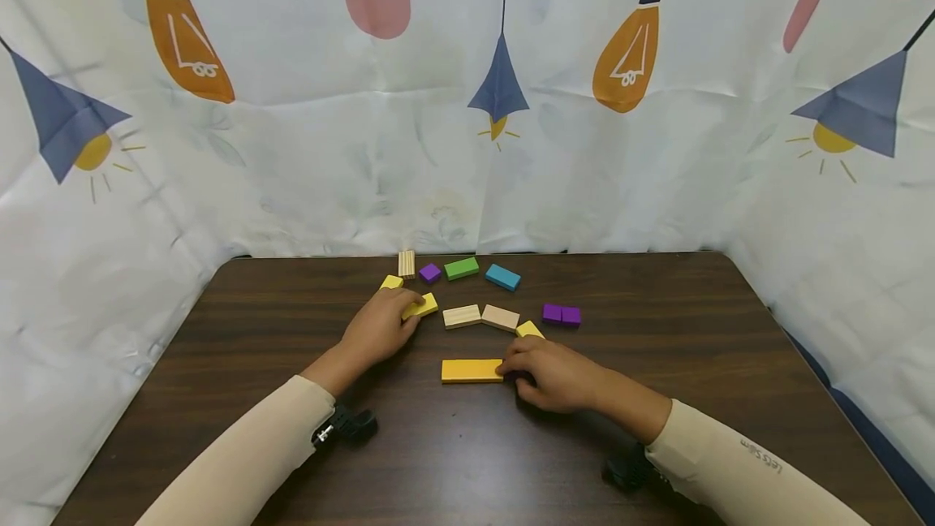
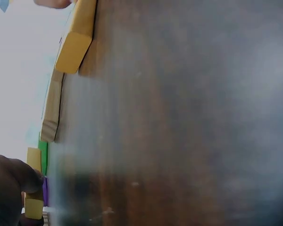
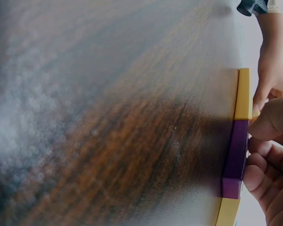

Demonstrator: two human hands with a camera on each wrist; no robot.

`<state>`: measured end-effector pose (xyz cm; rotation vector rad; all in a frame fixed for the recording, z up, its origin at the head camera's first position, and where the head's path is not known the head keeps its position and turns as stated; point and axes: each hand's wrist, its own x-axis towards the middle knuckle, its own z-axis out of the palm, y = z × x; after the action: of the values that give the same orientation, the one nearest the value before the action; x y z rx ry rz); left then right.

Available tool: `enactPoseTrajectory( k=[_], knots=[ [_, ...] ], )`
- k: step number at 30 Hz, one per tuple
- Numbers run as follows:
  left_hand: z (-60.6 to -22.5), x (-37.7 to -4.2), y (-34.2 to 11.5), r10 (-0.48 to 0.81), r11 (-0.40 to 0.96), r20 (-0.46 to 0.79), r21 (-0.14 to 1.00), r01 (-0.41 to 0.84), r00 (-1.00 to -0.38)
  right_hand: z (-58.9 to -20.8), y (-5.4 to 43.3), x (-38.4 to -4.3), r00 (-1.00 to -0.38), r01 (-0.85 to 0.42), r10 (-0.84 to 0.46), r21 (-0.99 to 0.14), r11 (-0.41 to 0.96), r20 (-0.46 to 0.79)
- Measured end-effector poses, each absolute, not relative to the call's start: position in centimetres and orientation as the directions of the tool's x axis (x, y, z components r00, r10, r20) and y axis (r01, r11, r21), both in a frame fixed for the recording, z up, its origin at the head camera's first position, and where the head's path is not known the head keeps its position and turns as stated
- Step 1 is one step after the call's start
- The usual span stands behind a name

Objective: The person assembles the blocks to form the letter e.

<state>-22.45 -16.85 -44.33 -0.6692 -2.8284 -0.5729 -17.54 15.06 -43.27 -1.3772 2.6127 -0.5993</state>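
Below the head view's centre, the right hand hides most of a purple block, the left hand part of a yellow block

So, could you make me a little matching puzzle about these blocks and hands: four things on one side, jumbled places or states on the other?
Things:
1. Green block
2. Left hand
3. Blue block
4. Orange-yellow block

Places or states:
A. At the right end of the far row
B. End to end with the purple block at the right hand
C. Between a small purple block and 3
D. Gripping a yellow block

Pairs: 1-C, 2-D, 3-A, 4-B
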Motion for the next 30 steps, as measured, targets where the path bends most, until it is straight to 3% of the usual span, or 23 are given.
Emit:
enactPoseTrajectory(
  k=[17,30],
  knots=[
    [-44.4,-19.5,-16.2,0.385,0.807,0.302,0.349,0.477,-0.872,-43.2,15.0,-17.7,-0.553,-0.785,-0.826,-0.397,0.475,0.106],
    [-44.7,-19.2,-15.7,0.362,0.836,0.253,0.338,0.432,-0.897,-43.3,15.1,-17.6,-0.567,-0.772,-0.820,-0.402,0.493,0.082]
  ],
)
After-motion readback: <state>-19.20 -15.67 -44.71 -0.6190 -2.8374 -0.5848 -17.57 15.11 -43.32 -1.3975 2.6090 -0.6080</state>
